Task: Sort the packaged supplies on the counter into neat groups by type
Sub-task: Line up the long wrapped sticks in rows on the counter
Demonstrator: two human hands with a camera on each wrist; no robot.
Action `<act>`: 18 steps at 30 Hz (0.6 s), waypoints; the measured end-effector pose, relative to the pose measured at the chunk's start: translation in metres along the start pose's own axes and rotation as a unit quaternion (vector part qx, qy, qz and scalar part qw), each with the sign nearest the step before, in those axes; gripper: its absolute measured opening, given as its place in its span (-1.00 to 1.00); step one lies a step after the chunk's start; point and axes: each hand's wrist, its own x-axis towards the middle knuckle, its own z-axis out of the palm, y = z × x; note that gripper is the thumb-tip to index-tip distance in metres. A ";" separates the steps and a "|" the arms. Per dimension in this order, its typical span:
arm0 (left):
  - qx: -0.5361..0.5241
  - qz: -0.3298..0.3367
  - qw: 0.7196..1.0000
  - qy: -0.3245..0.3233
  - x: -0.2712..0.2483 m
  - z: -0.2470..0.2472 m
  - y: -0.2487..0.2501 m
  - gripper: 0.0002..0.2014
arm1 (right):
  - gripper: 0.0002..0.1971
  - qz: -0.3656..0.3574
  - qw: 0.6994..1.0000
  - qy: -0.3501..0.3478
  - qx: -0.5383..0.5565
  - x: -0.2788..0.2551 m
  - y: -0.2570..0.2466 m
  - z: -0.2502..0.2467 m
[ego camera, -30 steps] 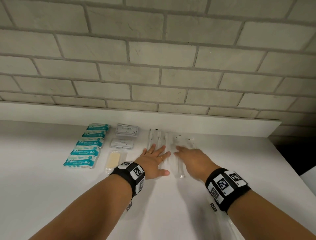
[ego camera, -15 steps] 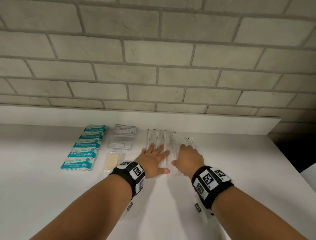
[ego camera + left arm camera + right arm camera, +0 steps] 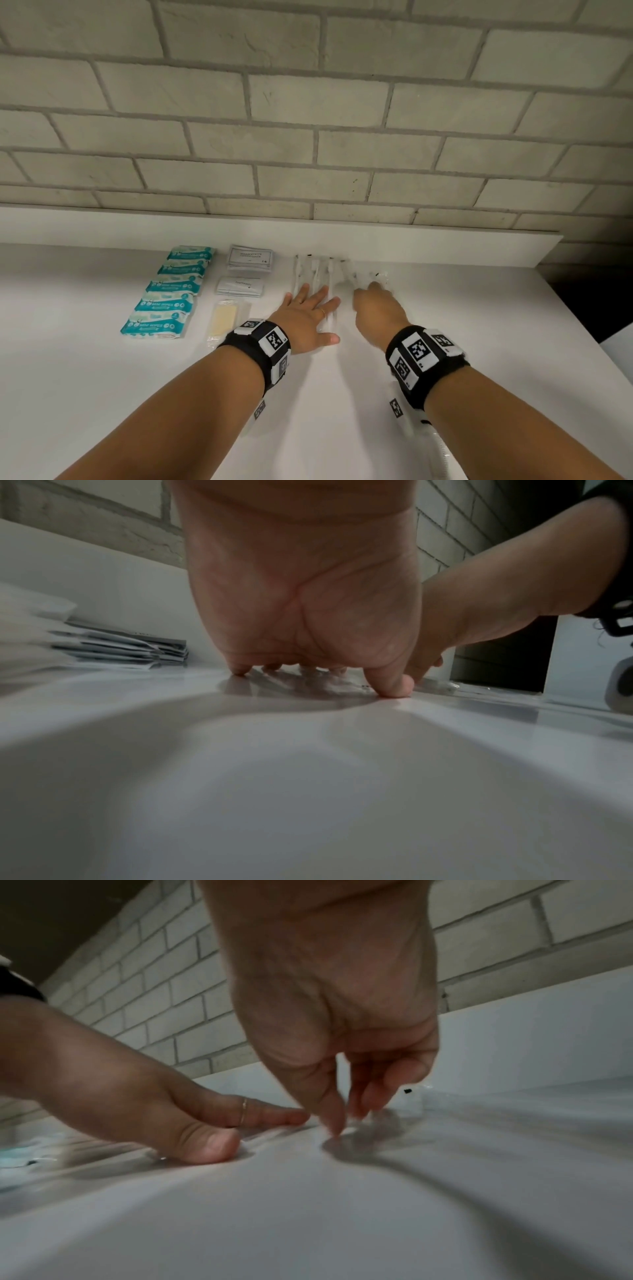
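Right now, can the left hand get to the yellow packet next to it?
Probably yes. The yellow packet lies just left of the left hand, on bare counter, with nothing between them.

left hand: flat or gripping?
Flat. The left hand lies palm-down, fingers straight and spread, pressing the clear-wrapped toothbrushes onto the counter.

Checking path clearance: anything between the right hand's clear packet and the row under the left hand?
Nothing visible. Right hand fingers rest on the clear packets; only bare counter separates them from the row under the left hand.
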 end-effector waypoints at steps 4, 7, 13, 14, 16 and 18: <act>0.009 0.003 1.000 0.000 0.001 0.001 -0.001 -0.17 | -0.58 -0.066 0.991 -0.018 0.113 -0.004 0.002 0.000; 0.020 0.010 1.000 0.017 0.001 0.002 0.000 -0.12 | -0.61 0.027 0.995 0.051 0.084 0.003 0.021 -0.010; 0.080 0.099 0.991 0.046 0.005 0.007 0.018 -0.17 | -0.50 0.172 0.981 -0.081 0.034 0.010 0.058 -0.013; 0.087 0.111 0.989 0.043 0.007 0.008 0.022 -0.19 | -0.49 0.163 0.982 -0.092 0.026 0.013 0.059 -0.011; 0.086 0.116 0.989 0.032 0.010 0.007 0.026 -0.21 | -0.52 0.146 0.985 -0.080 0.032 0.019 0.056 -0.007; 0.076 0.102 0.992 0.022 0.011 0.006 0.025 -0.22 | -0.55 0.130 0.988 -0.062 0.060 0.025 0.048 -0.005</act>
